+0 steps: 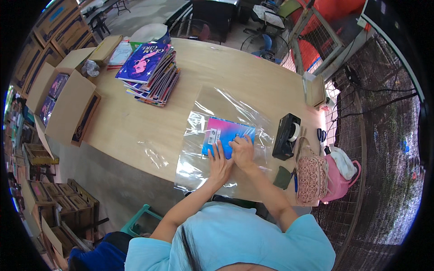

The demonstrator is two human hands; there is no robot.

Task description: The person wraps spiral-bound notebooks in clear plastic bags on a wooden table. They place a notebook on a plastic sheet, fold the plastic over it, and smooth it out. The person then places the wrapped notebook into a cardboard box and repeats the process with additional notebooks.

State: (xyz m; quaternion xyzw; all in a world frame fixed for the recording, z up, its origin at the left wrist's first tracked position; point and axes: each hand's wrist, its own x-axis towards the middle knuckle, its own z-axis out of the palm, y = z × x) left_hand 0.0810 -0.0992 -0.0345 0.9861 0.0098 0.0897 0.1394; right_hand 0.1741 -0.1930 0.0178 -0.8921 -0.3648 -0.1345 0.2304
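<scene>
A pink-and-blue book (221,128), with a white barcode label, lies on a sheet of clear plastic (192,165) spread on the table. My left hand (219,165) rests flat near the book's lower left part, its fingers stretched out. Beside it, my right hand (243,153) presses on the lower right part with its fingers bent and drawn together. Whatever those fingers may pinch is hidden beneath them. The plastic reaches out past the book on all sides and catches bright reflections.
A tall stack of books (144,65) stands at the far left, by an open carton (74,110). On the right are a black tape dispenser (286,137), scissors (321,134), a patterned pouch (312,178) and a pink bag (338,178). Loose clear plastic (153,153) lies near the table's front edge.
</scene>
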